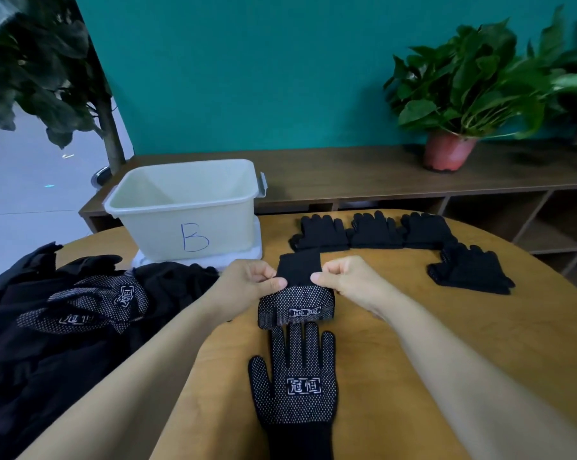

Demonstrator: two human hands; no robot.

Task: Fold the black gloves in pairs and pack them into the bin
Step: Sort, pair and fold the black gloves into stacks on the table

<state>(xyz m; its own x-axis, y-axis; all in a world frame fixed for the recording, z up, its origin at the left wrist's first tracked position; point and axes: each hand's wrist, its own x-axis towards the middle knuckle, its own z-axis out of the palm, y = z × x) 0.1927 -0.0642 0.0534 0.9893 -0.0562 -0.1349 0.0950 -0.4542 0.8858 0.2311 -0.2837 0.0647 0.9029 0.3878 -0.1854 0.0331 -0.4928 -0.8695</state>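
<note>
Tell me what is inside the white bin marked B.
The bin shows only bare pale inner walls, with nothing packed that can be seen. Its front wall hides the near part of the floor.

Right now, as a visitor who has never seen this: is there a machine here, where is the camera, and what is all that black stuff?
There is no machine here. A person wears one camera on the head, and it looks down at their own bare arms. The left hand and the right hand each pinch the cuff of a black dotted glove. Just in front of it, nearer the person, a second glove lies flat on the wooden table. A pile of loose gloves lies to the left, and four folded bundles sit at the back right. The white bin marked B stands behind the hands; nothing shows inside it.
</note>
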